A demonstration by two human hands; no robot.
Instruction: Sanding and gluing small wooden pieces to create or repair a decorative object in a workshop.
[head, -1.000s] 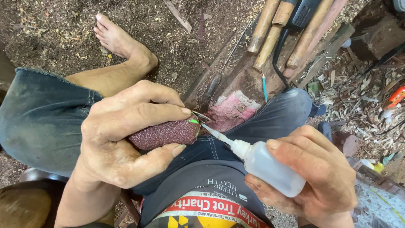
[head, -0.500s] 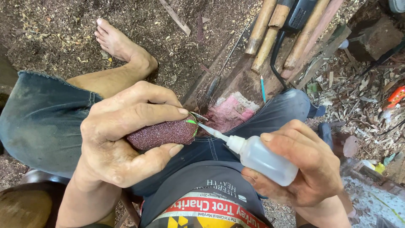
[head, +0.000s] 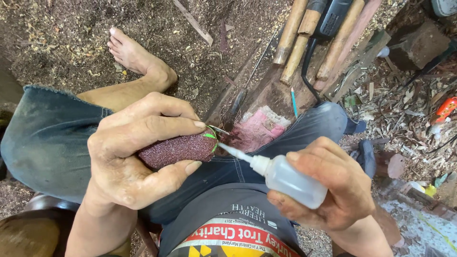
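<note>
Ground: bare earth strewn with sawdust and wood chips; a bare foot point(head: 138, 57) at upper left, denim-clad legs across the middle of the frame.
Upper right: wooden tool handles point(head: 297, 40) lie side by side with a black power tool point(head: 333, 16) and its cord; a pink cloth point(head: 257, 128) sits just below them, near centre.
Change: the right hand point(head: 328, 190) has drawn slightly toward the lower right since a second ago, and the glue bottle point(head: 290, 178) with it — yet the nozzle tip is still at the end of the piece, so the application looks ongoing (a judgement only).
Left hand point(head: 133, 162): grip closed around the reddish speckled piece point(head: 178, 150), thumb beneath, fingers over the top; it has barely shifted.
Right grip: wrapped snugly round the translucent bottle, fingers pressing its sides.
The piece: oval, dark red, gritty and glittery in texture, centre-left of frame — a thin metal wire and small green marks show at its right end, where the white nozzle touches.
</note>
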